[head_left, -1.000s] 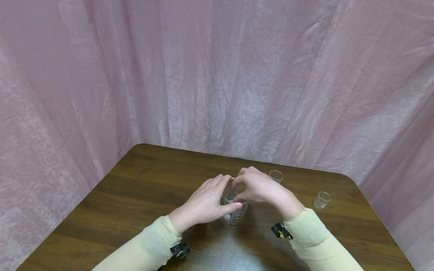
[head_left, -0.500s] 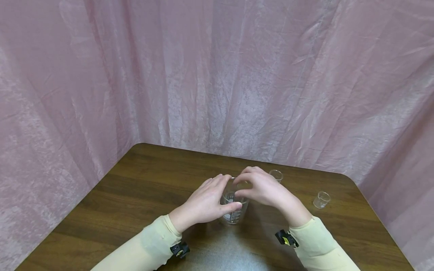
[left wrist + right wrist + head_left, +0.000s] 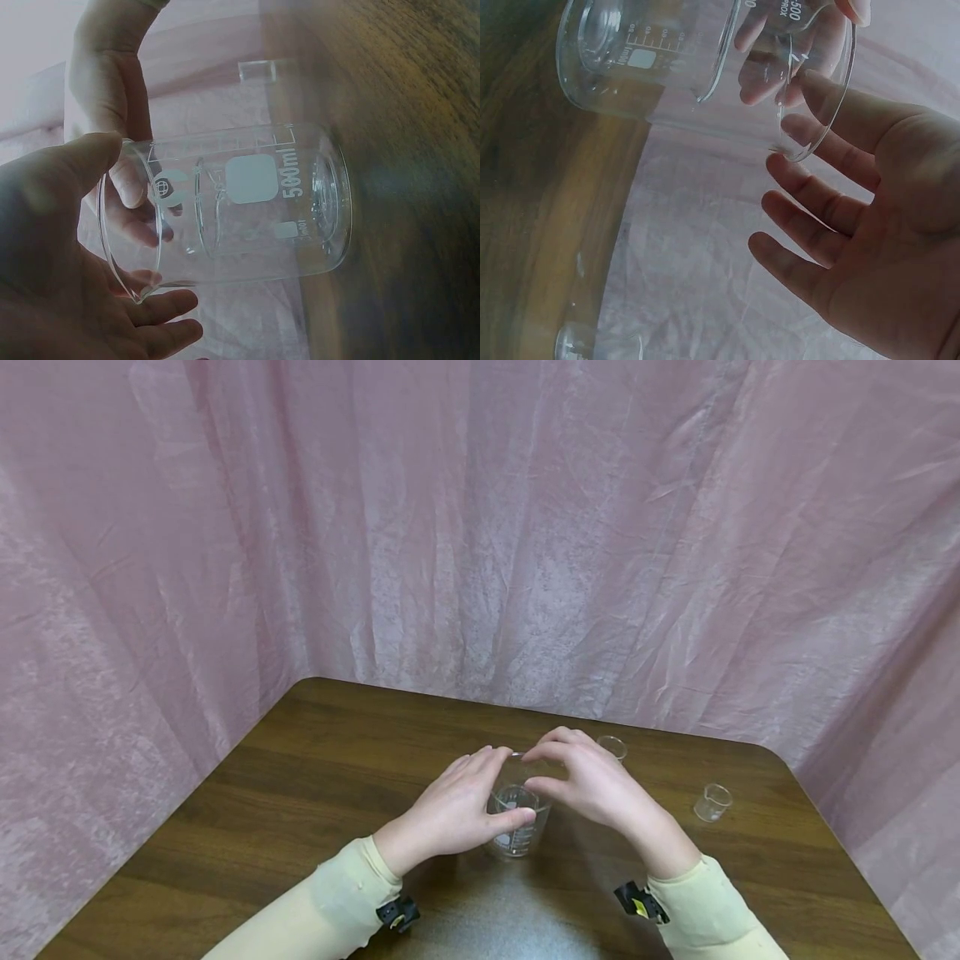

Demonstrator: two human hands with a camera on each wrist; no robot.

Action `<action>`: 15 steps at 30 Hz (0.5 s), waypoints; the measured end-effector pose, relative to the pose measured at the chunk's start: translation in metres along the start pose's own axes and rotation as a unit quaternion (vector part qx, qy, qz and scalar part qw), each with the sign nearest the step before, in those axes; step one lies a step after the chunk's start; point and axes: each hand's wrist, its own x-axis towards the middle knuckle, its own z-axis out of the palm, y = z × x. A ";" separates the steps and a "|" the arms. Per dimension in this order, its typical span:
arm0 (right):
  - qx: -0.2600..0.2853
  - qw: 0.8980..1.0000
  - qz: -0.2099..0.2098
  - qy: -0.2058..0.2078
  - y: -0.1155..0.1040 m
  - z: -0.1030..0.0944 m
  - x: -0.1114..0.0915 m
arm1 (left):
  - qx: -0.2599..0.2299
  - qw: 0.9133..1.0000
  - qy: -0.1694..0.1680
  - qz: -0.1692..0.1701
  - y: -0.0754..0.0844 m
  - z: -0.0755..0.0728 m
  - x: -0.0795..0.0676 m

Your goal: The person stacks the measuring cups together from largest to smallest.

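Observation:
A 500 ml glass beaker stands upright on the table in the head view. My left hand holds it around the rim, thumb on the near side and fingers on the far side. Inside it sits a smaller glass beaker with white scale marks, its spouted rim below the large one's mouth. My right hand is at the large beaker's right rim, fingers spread and loosely bent, holding nothing. In the right wrist view, its thumb and index finger reach in at the mouth, above the inner beaker's rim.
Behind the right hand stands another glass beaker, partly hidden by that hand. A small beaker is farther right on the brown wooden table. Pink curtains hang along the table's back and sides.
My right hand has drawn up and slightly right, its thumb and fingers parting and rising off the inner beaker. The left hand and the large beaker stay in place.

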 end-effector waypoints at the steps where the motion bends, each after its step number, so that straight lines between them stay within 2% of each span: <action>1: 0.001 1.000 0.001 0.006 0.000 0.000 -0.001 | 0.001 1.000 0.001 0.001 0.000 0.000 0.000; 7: 0.002 0.999 -0.009 0.040 0.004 0.001 -0.005 | -0.001 1.000 0.006 0.006 0.000 -0.001 0.000; 15: 0.004 0.998 -0.011 0.059 0.008 0.001 -0.010 | -0.001 1.000 0.013 0.011 0.001 0.000 -0.001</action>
